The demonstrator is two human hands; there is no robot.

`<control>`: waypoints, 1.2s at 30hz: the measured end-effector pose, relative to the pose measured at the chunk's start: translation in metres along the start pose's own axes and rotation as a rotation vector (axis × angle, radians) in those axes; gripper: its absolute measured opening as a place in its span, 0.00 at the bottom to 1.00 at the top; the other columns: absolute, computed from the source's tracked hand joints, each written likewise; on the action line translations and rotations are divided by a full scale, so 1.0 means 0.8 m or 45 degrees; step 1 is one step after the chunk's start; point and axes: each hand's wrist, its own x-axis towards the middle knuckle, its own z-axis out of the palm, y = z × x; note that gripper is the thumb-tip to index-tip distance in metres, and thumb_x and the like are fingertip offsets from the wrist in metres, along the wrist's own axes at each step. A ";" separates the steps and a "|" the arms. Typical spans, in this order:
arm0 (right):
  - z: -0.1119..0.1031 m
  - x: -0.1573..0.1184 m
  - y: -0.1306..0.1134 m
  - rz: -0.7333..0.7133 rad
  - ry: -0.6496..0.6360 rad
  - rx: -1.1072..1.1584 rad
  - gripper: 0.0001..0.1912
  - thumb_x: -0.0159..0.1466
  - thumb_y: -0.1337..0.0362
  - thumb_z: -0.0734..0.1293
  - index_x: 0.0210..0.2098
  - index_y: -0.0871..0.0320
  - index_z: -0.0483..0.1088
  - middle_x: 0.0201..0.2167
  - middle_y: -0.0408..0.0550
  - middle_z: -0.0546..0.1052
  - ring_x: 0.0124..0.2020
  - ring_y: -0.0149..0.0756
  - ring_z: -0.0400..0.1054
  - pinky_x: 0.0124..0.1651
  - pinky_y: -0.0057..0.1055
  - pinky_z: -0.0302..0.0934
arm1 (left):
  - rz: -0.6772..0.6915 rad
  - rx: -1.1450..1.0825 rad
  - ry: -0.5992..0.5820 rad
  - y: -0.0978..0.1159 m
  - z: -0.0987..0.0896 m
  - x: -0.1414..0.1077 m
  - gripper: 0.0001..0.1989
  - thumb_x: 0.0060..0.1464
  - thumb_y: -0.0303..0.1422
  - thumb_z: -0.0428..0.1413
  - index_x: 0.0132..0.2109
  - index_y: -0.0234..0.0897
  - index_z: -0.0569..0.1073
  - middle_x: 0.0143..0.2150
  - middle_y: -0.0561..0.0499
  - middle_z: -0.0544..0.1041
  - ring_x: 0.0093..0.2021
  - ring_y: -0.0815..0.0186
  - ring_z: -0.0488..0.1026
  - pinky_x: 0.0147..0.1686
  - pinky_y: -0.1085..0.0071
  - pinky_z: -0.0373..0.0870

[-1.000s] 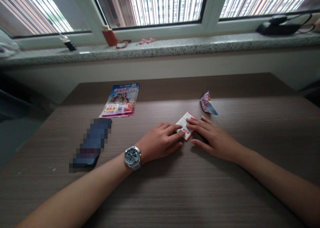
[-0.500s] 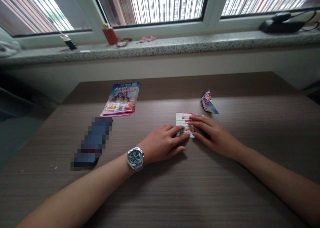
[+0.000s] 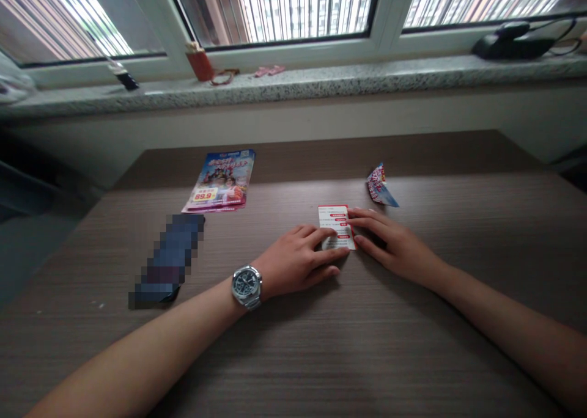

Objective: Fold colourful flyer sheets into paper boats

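A small folded leaflet [image 3: 331, 215], white with red print and a red edge, lies on the wooden table [image 3: 293, 344]. From the left, my left hand [image 3: 296, 259] lies over its lower part with fingers stretched out; a metal watch [image 3: 246, 285] is on that wrist. My right hand [image 3: 394, 244] rests at the leaflet's right edge, its fingers extended and slightly apart. Neither hand is closed around the paper. Beyond the right hand stands a creased piece of colourful printed paper [image 3: 380, 187], folded so that it is partly raised.
Several printed flyers [image 3: 222, 183] are stacked at the back left. Nearer to me lies a dark, pixelated phone-like object [image 3: 172, 256]. On the stone windowsill [image 3: 321, 88] are a red case with a strap [image 3: 200, 65], pink pieces [image 3: 269, 71] and a black device with a cable [image 3: 513, 45].
My right fingers have shifted slightly toward the leaflet's edge, uncovering more of its right side. My left hand stays nearly in place. The whole view has moved a little.
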 end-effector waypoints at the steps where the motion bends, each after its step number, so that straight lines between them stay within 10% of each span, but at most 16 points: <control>1: -0.001 0.000 -0.001 0.007 0.007 0.019 0.18 0.71 0.64 0.61 0.60 0.51 0.67 0.65 0.53 0.69 0.67 0.46 0.61 0.67 0.52 0.58 | -0.004 -0.006 0.001 0.000 0.001 0.000 0.21 0.69 0.44 0.46 0.64 0.48 0.69 0.62 0.42 0.68 0.56 0.54 0.68 0.57 0.54 0.67; 26: 0.005 -0.003 0.002 -0.103 0.011 -0.099 0.18 0.69 0.63 0.65 0.58 0.52 0.68 0.63 0.55 0.69 0.66 0.49 0.61 0.66 0.53 0.58 | -0.172 -0.109 0.152 -0.007 0.010 0.007 0.14 0.67 0.39 0.54 0.55 0.37 0.70 0.57 0.44 0.74 0.51 0.60 0.76 0.51 0.64 0.76; 36: -0.005 -0.004 -0.010 -0.144 0.093 -0.019 0.02 0.67 0.67 0.67 0.41 0.56 0.71 0.39 0.51 0.74 0.40 0.40 0.70 0.42 0.36 0.67 | -0.232 -0.042 0.210 -0.003 0.010 0.006 0.16 0.69 0.33 0.48 0.60 0.39 0.69 0.56 0.45 0.76 0.48 0.61 0.78 0.45 0.67 0.76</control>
